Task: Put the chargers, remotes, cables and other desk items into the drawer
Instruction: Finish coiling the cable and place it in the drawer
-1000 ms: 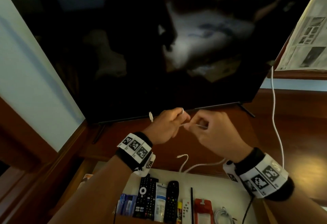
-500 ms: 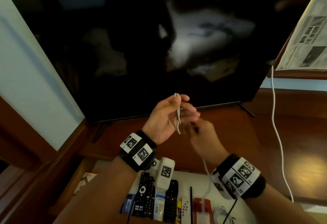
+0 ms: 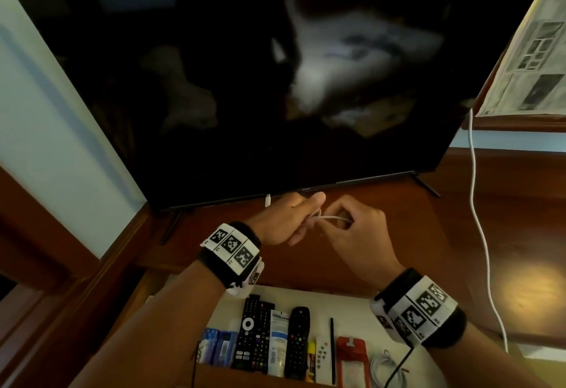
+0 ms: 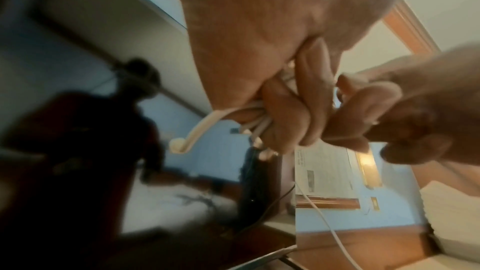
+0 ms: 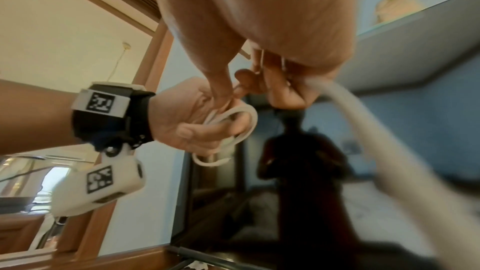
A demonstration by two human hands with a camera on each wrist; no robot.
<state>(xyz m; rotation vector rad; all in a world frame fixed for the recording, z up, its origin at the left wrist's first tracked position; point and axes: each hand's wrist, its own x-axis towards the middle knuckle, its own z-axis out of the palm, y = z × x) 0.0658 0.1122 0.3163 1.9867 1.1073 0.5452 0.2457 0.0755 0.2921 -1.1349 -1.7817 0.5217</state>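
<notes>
White cable [image 3: 332, 218] is bundled in the left hand [image 3: 288, 222], held above the desk [image 3: 505, 234] in front of the TV [image 3: 245, 81]; the fingers are curled tight round several loops, and in the left wrist view a plug end [image 4: 178, 147] sticks out below the fist. Half a second ago that hand was raised with its palm turned up and a strand hanging down from it, and the right hand was lower; now the left hand has dropped and rolled over, and the right hand [image 3: 361, 234] has come up level beside it, thumb and finger pinching a short strand that runs nearly level between the two fists; that looks like another turn laid on the coil, so the winding seems close to done, though a blurred length of cable [image 5: 376, 141] sweeping past the right wrist camera suggests some slack is left to take in. Coil's long axis I judge to run roughly up and down through the fist, with loops showing under it in the right wrist view; the free strand points right. Below, the drawer [image 3: 352, 305] is open and already holds remotes [image 3: 254, 335] and a coiled cable [image 3: 382, 366]; this one is not yet in it
</notes>
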